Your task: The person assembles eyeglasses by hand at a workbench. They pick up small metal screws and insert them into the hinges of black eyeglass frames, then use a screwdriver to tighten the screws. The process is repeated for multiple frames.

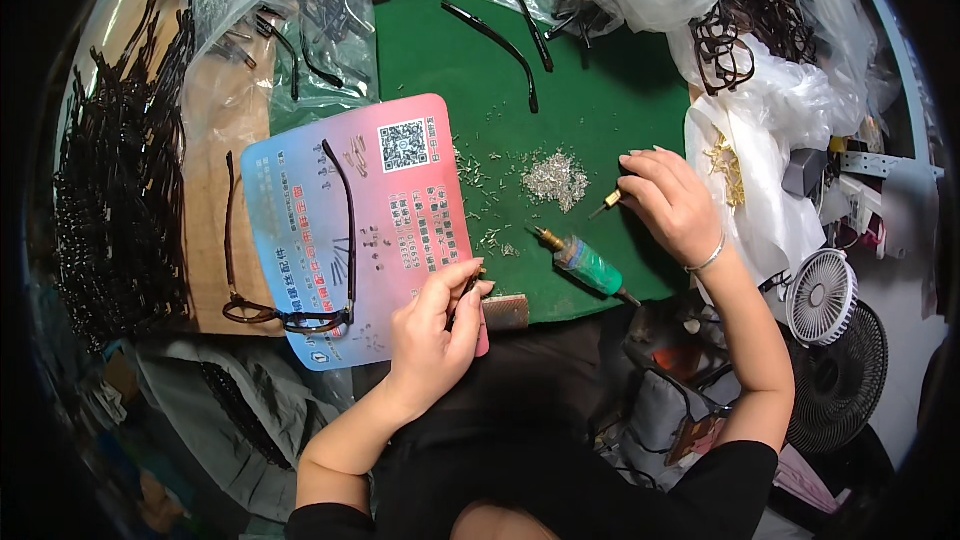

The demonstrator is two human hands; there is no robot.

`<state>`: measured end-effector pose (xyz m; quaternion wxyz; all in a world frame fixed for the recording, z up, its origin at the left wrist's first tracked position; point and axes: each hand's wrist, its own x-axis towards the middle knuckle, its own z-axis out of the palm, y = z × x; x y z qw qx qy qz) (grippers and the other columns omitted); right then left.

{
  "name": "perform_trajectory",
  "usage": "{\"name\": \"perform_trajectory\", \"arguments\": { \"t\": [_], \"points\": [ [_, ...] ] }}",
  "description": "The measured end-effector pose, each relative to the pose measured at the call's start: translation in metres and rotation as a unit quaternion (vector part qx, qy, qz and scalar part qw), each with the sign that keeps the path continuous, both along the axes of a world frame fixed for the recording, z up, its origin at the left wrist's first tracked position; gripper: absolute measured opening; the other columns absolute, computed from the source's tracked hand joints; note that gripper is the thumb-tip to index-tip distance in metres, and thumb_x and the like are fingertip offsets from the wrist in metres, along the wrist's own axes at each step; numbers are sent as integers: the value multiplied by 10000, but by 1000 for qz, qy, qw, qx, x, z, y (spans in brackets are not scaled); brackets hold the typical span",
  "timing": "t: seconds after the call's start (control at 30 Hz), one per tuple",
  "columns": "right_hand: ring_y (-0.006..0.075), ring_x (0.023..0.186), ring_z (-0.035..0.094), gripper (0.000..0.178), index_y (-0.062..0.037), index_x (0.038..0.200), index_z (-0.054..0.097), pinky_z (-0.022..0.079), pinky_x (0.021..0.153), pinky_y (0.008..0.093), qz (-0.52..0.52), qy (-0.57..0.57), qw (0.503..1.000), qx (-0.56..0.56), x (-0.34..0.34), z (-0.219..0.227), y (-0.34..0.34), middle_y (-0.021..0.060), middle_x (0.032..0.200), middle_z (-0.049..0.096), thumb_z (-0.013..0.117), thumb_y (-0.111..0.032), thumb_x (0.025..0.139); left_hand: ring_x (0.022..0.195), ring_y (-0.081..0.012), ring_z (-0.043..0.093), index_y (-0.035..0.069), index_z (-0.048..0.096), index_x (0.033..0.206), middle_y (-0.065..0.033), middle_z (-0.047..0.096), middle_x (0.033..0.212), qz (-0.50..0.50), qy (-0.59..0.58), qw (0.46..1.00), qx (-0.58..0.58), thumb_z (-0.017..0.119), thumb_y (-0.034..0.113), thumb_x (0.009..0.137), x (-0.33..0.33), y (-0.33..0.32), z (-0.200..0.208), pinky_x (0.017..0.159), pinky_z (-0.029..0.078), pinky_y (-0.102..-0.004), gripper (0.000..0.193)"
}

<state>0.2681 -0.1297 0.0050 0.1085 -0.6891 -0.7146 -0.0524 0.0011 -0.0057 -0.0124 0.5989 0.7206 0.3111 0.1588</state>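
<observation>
My left hand (440, 325) is closed in a pinch on a small dark brown piece (468, 292), mostly hidden by the fingers, over the lower right edge of a pink and blue printed mat (440, 140). My right hand (672, 202) grips a small screwdriver (608, 203) with a brass-coloured collar, its thin tip pointing left. Left of that tip lies a pile of tiny silvery screws (556, 180) on green cloth (420, 50). A green-handled power screwdriver (590, 265) rests between my hands. Dark-framed glasses (315, 321) with both temples lie on the mat's left part.
Stacked dark temples (120, 210) fill the left side. Two loose temples (500, 50) lie at the far edge, near plastic bags (280, 10). Dark eyeglass fronts (725, 55) and brass-coloured parts (725, 170) sit at right. A white fan (822, 297) stands at lower right.
</observation>
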Motion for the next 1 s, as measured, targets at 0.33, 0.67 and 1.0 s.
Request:
{"name": "perform_trajectory", "arguments": {
  "t": [0.33, 0.67, 1.0],
  "points": [
    [286, 822, 627, 192, 6, 1033, 555, 509, 734, 327, -118, 503, 851, -99, -97, 46, 13, 149, 942, 613, 549, -20, 843, 722, -166, 656, -32, 561, 1078, -124, 670, 873, 37, -9, 995, 92, 565, -24, 847, -1, -3, -4, 630, 520, -255, 231],
    [287, 786, 613, 253, 5, 1100, 588, 501, 690, 335, -100, 574, 808, -84, -133, 3, 25, 144, 889, 633, 523, -45, 860, 661, -239, 656, -30, 589, 1050, -143, 651, 788, 36, -8, 982, 187, 607, -32, 801, 0, -5, -5, 593, 518, -293, 250],
    [98, 612, 528, 256, -12, 1140, 568, 440, 565, 237, -223, 774, 552, -216, -126, 10, 37, 43, 741, 614, 517, -124, 916, 608, -231, 645, -45, 600, 1045, -131, 647, 729, 35, 5, 967, 254, 615, -38, 781, 3, -5, -7, 563, 515, -303, 265]
  ]
}}
